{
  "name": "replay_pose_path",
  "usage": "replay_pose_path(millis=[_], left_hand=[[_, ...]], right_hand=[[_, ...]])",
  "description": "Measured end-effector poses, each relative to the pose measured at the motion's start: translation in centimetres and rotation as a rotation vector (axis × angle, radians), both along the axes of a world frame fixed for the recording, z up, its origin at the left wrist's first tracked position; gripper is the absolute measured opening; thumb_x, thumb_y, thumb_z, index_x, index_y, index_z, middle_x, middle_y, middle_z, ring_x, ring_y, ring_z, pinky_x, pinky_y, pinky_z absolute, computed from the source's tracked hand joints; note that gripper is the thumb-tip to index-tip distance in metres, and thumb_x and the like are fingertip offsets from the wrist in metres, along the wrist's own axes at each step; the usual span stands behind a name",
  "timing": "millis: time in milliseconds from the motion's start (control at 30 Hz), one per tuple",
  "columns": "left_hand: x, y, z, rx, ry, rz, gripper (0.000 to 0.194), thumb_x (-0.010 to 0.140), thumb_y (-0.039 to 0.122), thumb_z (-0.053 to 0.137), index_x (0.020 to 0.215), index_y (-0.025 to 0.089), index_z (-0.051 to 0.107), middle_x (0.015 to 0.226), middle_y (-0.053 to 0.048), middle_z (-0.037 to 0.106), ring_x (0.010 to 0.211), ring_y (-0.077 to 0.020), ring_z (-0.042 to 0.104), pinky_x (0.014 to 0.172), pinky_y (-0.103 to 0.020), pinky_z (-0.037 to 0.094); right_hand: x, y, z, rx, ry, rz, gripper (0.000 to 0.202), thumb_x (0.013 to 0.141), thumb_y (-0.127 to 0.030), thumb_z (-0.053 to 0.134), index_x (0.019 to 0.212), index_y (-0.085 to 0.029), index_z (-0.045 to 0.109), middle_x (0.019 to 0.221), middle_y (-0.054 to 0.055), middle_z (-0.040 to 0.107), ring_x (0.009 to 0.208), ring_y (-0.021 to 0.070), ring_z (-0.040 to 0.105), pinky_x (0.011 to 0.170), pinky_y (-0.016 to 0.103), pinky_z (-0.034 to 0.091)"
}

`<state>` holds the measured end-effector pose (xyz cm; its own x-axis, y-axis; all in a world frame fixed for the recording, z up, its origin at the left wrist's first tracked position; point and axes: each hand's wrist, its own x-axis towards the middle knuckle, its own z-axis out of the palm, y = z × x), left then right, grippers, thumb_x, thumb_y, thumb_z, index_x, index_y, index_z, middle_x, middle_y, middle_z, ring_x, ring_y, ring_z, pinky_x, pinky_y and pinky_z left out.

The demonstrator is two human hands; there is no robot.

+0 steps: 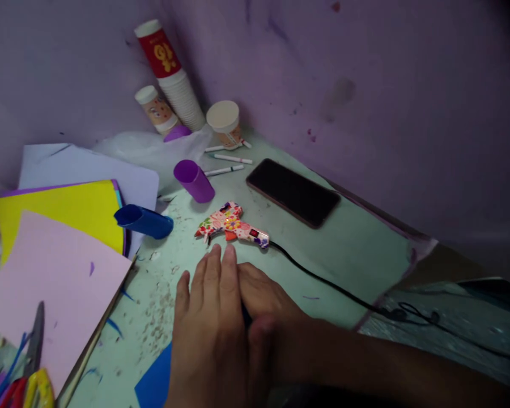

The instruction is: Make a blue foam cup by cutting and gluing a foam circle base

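Note:
My left hand point(212, 328) lies palm down with its fingers stretched out flat, pressed over the fingers of my right hand point(272, 300). A sliver of dark blue paper point(246, 315) shows between the two hands; its shape is mostly hidden. My right fingers are curled under the left hand and partly covered. Just beyond the fingertips lies a floral-patterned glue gun point(233, 224) with an orange trigger and black cord. A flat blue paper sheet point(155, 377) sticks out left of my left wrist. A blue paper tube point(147, 221) and a purple paper tube point(195, 182) stand farther off.
A phone point(293, 191) lies at the right. Stacked paper cups point(170, 68), a lidded tub point(224, 119) and several marker pens point(233, 158) are near the wall. Pink point(55, 283) and yellow sheets point(68, 207) lie left, with scissors point(34, 351) on top. The cord point(323, 277) runs off the right edge.

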<state>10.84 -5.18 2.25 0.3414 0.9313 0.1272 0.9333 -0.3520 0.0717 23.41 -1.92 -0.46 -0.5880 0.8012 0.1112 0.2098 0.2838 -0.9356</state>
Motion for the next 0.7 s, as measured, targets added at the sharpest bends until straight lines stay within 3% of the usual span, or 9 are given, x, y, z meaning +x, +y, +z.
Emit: replay_pose_path(millis=[167,333,433,567,700], left_hand=[[1.2,-0.2,-0.7,0.114,-0.007,0.126,0.066,0.091,0.049,0.023,0.141,0.006,0.024,0.14,-0.027,0.042,0.126,-0.0399,0.042,0.096,-0.06,0.036],[1.1,-0.4,-1.1,0.09,-0.053,0.089,0.065,0.091,0.055,0.026,0.138,0.01,0.029,0.136,-0.024,0.05,0.123,-0.0368,0.048,0.095,-0.058,0.039],[0.7,-0.5,-1.1,0.163,-0.154,0.186,0.053,0.092,0.046,0.029,0.132,0.013,0.037,0.133,-0.021,0.053,0.122,-0.0328,0.051,0.097,-0.055,0.039],[-1.1,-1.4,-0.3,0.198,-0.213,0.247,0.053,0.09,0.05,0.032,0.13,0.015,0.041,0.132,-0.02,0.054,0.117,-0.0311,0.056,0.089,-0.051,0.049],[-4.5,-3.9,0.6,0.182,-0.292,0.396,0.044,0.09,0.045,0.039,0.128,0.022,0.045,0.125,-0.01,0.062,0.113,-0.0249,0.06,0.088,-0.039,0.054]], right_hand=[[0.0,0.2,-0.3,-0.088,0.104,0.031,0.038,0.083,-0.042,0.05,0.105,-0.015,0.064,0.095,0.011,0.067,0.086,0.0241,0.061,0.093,0.04,0.049],[0.2,0.0,-0.7,-0.186,0.074,0.001,0.032,0.086,-0.03,0.051,0.114,-0.019,0.061,0.111,0.011,0.065,0.104,0.0256,0.06,0.096,0.041,0.047],[0.2,-0.4,-1.3,-0.194,0.096,0.003,0.036,0.084,-0.024,0.051,0.12,-0.02,0.056,0.116,0.011,0.063,0.107,0.0258,0.059,0.095,0.04,0.047],[0.0,-0.6,-1.5,-0.196,0.129,-0.016,0.038,0.072,-0.021,0.061,0.111,-0.022,0.059,0.108,0.009,0.065,0.1,0.0257,0.062,0.089,0.04,0.051],[-0.1,-0.4,-0.8,-0.214,0.028,0.016,0.049,0.063,-0.013,0.072,0.108,-0.025,0.058,0.103,0.004,0.065,0.096,0.0227,0.064,0.084,0.034,0.053]])
